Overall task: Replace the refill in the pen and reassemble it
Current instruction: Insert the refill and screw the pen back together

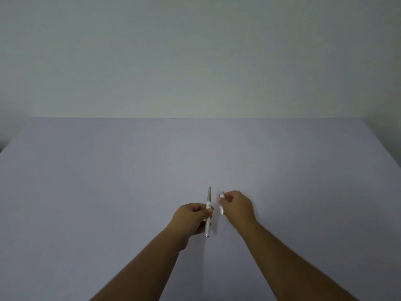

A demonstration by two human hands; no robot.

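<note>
My left hand (194, 216) pinches the pen (208, 210) mid-barrel, tip pointing to twelve o'clock, above the pale surface (108, 181); at its three o'clock, just apart, my right hand (235, 206) is closed on a small white piece (222, 203), seemingly the cap or a barrel section. The pen looks opened, so I judge the task barely under way: whether the refill is swapped I cannot tell, and reassembly remains
</note>
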